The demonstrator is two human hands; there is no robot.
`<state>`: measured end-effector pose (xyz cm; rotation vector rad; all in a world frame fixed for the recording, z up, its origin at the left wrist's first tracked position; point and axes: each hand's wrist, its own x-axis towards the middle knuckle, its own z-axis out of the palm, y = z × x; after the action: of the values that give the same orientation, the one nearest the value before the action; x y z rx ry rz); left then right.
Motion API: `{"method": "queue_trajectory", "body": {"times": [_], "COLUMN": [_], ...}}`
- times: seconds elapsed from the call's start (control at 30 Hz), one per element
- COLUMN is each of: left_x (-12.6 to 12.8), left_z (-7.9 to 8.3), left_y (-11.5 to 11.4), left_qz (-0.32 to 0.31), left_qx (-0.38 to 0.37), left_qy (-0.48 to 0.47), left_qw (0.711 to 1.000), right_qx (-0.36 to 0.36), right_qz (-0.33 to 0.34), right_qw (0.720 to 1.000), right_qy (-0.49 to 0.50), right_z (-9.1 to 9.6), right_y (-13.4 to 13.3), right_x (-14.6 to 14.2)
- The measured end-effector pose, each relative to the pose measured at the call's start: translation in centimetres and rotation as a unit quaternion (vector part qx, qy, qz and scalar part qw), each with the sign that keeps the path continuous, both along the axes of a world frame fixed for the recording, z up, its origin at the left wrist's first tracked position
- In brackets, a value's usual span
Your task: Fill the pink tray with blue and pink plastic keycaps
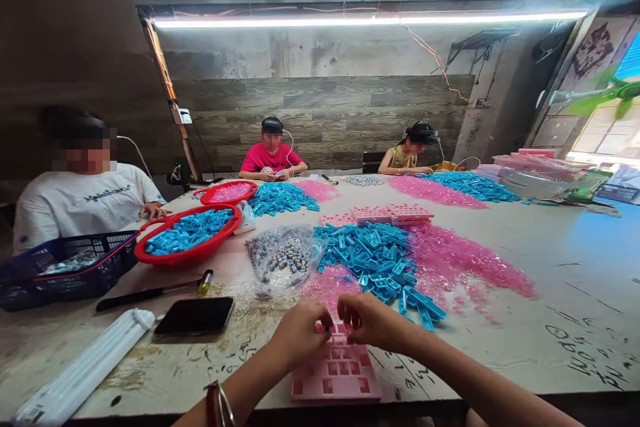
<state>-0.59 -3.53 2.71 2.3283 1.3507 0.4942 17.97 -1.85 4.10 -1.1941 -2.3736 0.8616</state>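
A pink plastic tray with square slots (pixel 345 387) lies at the table's front edge, below both hands. My left hand (pixel 303 330) is closed in a pinch over the tray's far left part; a small dark bluish spot shows at its fingertips, too small to name. Beside it, my right hand (pixel 375 323) has its fingers curled down over the tray's far right part, and what they hold, if anything, is hidden. Just beyond the hands are a heap of blue plastic pieces (pixel 365 250), clear pink pieces (pixel 460 267) and a clear bag of small metallic parts (pixel 285 257).
Left on the table are a phone (pixel 195 315), a hammer (pixel 150 293), a white lamp-like bar (pixel 87 367), a red basket (pixel 227 223) and a dark blue basket (pixel 65 287). Pink trays (pixel 375 215) are stacked beyond the heap. Three people sit around the table.
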Motion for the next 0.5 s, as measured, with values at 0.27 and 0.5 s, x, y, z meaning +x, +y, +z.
{"method": "queue_trajectory", "body": {"times": [0.27, 0.5], "left_x": [-0.26, -0.45], "left_z": [-0.54, -0.18], "left_y": [0.43, 0.52], "left_qz": [0.040, 0.015], "left_qx": [0.009, 0.001], "left_qy": [0.037, 0.021], "left_qw": [0.998, 1.000], "right_qx": [0.002, 0.063], "right_qz": [0.012, 0.017], "right_qw": [1.000, 0.998], "right_qy": [-0.010, -0.014], "right_z": [-0.62, -0.19], "right_y": [-0.09, -0.59], "right_x": [-0.61, -0.84]}}
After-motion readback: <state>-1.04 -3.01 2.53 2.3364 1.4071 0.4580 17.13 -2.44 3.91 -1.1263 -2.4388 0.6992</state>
